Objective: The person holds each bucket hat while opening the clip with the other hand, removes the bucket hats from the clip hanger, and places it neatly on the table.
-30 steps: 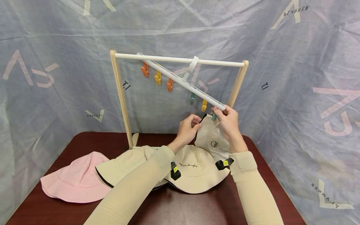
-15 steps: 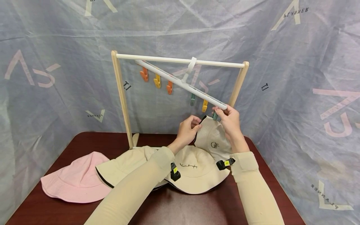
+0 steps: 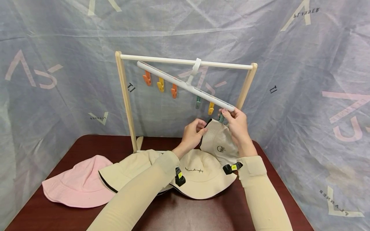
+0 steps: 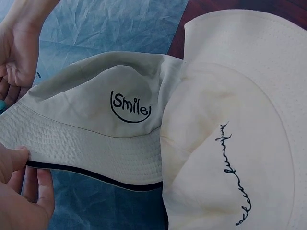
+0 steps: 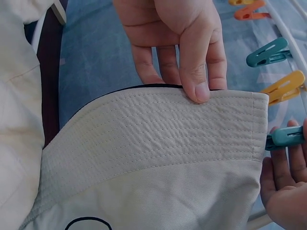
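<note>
An off-white bucket hat [image 3: 215,138] with a black "Smile" print stands tilted at the right. My left hand [image 3: 192,133] pinches its black-edged brim between thumb and fingers, clear in the left wrist view. At the low right end of the slanted white clip hanger [image 3: 173,77], my right hand [image 3: 238,126] pinches a green clothespin [image 5: 286,137]. The clothespin's tip lies right at the corner of the brim in the right wrist view. Several orange, yellow and green clothespins hang along the rest of the hanger.
The hanger hooks onto the top bar [image 3: 156,59] of a wooden-legged rack. On the dark red table [image 3: 190,215] lie a pink bucket hat [image 3: 79,183], a beige one [image 3: 127,171] and a cream one with script [image 3: 199,179]. Grey cloth [image 3: 57,106] surrounds the table.
The hanger's far left end has swung left and dropped a little, while its right end and my right hand shifted slightly right. My left hand stays on the brim.
</note>
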{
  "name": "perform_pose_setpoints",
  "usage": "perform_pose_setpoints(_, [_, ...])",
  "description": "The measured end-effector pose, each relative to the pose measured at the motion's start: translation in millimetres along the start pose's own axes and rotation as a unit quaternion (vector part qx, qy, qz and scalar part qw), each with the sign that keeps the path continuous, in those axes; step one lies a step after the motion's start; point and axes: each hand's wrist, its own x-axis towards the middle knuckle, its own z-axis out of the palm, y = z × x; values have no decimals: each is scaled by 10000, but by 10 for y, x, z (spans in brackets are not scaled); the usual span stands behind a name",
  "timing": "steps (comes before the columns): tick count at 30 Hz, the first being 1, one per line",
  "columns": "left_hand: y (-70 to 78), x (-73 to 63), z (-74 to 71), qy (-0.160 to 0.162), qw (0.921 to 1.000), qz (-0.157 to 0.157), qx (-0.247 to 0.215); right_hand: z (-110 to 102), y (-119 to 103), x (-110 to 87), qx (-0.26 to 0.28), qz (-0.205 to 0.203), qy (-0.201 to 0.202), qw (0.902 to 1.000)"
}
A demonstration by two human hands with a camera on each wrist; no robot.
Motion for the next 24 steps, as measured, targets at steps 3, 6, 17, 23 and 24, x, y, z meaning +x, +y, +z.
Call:
perform_pose_setpoints(3, [-1,-5,-4,15,10000,-14,3,-5,0,-2,44,-51,-26,10000])
perform_pose_setpoints(6, [-6,-9,-7,16,10000,-25,-1,-8,2,-3,94,-120,-65,9999])
perform_pose_setpoints(17, [-32,-33,-25,18,9999,-75,-103,14,-28,-6,233,-318,-181,9991])
perform_pose_setpoints(23, [-39,-33,-31,36,9999,-114,-88,10,-17,-1,381,-328,-258,9984])
perform_pose_setpoints(24, [-41,-34,-31,44,9999,-117,-75,10,-17,-1,401,-321,-260,9983])
